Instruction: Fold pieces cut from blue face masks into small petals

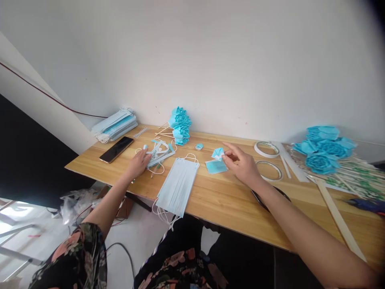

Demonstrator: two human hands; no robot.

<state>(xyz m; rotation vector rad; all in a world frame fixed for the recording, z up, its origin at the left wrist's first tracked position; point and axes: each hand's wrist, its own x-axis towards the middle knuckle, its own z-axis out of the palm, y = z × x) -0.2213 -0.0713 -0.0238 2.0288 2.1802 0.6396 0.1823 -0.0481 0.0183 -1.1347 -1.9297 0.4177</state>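
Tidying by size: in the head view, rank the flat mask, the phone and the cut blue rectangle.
1. flat mask
2. phone
3. cut blue rectangle
The phone lies farther back, but the order looks plain.

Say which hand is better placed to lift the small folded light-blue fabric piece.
Right, probably: the right hand touches the small folded light-blue fabric piece, while the left hand rests apart on a heap of white strip scraps.

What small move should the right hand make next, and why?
Probably pinch the small folded blue piece and lift it. The right hand touches it with its fingertips, it lies beside a flat blue piece, and the left hand rests on the white scraps.
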